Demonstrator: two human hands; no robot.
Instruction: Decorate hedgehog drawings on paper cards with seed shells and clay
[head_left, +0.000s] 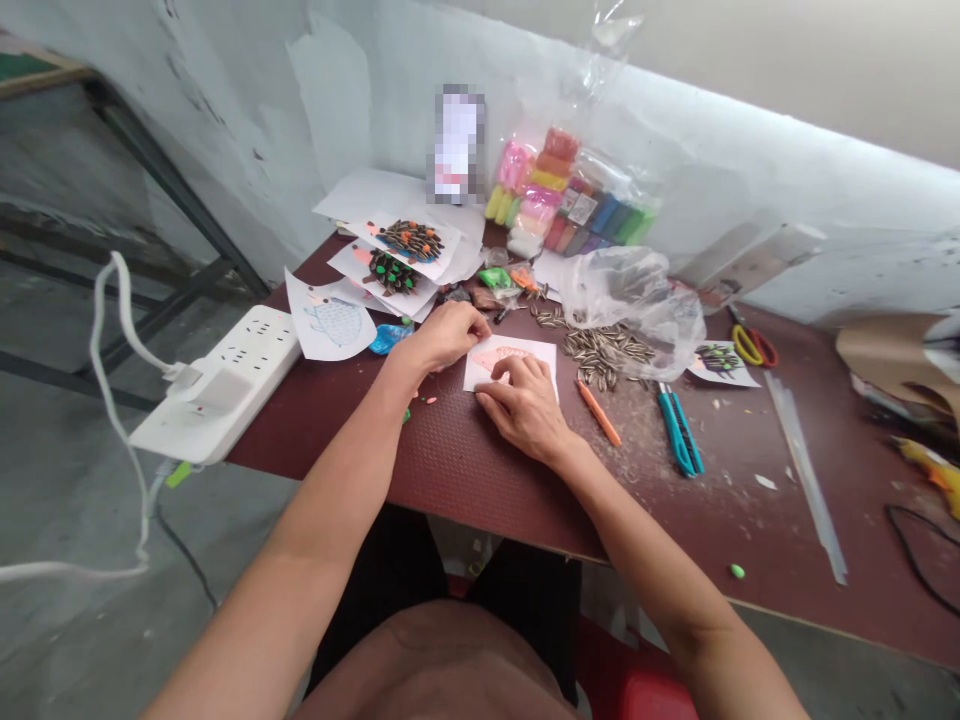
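Observation:
A small white paper [548, 356] with a pink-orange shape on it lies on the dark red table. My right hand [525, 405] rests over its lower part, fingers curled; what they hold, if anything, is hidden. At the paper's upper left corner is my left hand [455, 335], its fingers pinched together, and nothing can be made out between them. Right of the paper lie a pile of striped seeds [604, 355] and an orange marker [598, 412]. Green clay [495, 279] and orange clay [523, 279] sit behind my hands.
A white power strip [225, 385] stands at the left edge. Papers with seed-covered hedgehogs [411, 241] lie at the back left. Bagged coloured clay [574, 205] leans on the wall. Rightward are a teal cutter [679, 430], scissors [752, 345] and a clear strip [806, 475].

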